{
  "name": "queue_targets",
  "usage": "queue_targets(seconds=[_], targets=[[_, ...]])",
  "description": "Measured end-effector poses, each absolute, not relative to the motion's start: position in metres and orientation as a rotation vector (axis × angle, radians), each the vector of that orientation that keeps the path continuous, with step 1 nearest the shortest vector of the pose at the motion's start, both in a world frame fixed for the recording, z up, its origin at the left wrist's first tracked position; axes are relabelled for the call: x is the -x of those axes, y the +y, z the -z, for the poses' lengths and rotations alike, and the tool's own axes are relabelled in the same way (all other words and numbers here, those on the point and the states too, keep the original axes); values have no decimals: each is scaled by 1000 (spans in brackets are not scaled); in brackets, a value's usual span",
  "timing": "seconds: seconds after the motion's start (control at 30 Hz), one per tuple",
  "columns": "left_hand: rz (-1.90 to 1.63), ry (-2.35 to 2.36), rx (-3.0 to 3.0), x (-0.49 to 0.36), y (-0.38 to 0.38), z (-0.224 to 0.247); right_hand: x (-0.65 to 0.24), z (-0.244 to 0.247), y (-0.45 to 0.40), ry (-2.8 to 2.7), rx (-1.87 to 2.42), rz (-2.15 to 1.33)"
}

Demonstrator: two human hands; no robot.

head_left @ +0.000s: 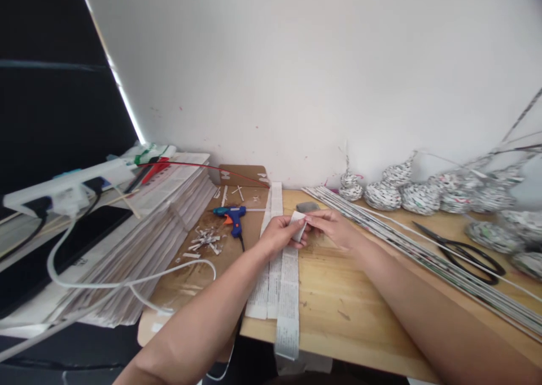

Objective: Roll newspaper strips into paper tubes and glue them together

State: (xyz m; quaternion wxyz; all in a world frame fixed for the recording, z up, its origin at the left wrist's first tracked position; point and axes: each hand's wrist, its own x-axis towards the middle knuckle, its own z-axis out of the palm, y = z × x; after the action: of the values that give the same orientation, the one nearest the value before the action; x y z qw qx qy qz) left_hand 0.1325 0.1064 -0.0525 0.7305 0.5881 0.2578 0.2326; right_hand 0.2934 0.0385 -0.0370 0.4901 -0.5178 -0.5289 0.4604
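My left hand (279,235) is closed around a small piece of newspaper strip (298,220), with its pale end standing up between the fingers. Pinched at the edge of that same piece are the thumb and fingertips of my right hand (332,227). Long flat newspaper strips (289,289) lie lengthwise under and beside my left hand, and one hangs over the table's front edge. Just behind my fingers sits a small grey object (307,206), whose kind I cannot make out.
A blue glue gun (237,220) lies on cardboard (254,244) at left, near paper scraps (206,240). Stacked newspapers (169,232) and a white power strip (71,187) stand further left. Thin paper rods (406,241), black scissors (461,252) and several woven paper shapes (419,197) are at right.
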Motion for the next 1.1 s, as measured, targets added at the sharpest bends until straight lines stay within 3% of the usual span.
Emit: queue_targets(seconds=[1.1], targets=[[-472, 535, -1249, -135, 105, 54, -293, 48, 45, -1044, 1374, -1066]])
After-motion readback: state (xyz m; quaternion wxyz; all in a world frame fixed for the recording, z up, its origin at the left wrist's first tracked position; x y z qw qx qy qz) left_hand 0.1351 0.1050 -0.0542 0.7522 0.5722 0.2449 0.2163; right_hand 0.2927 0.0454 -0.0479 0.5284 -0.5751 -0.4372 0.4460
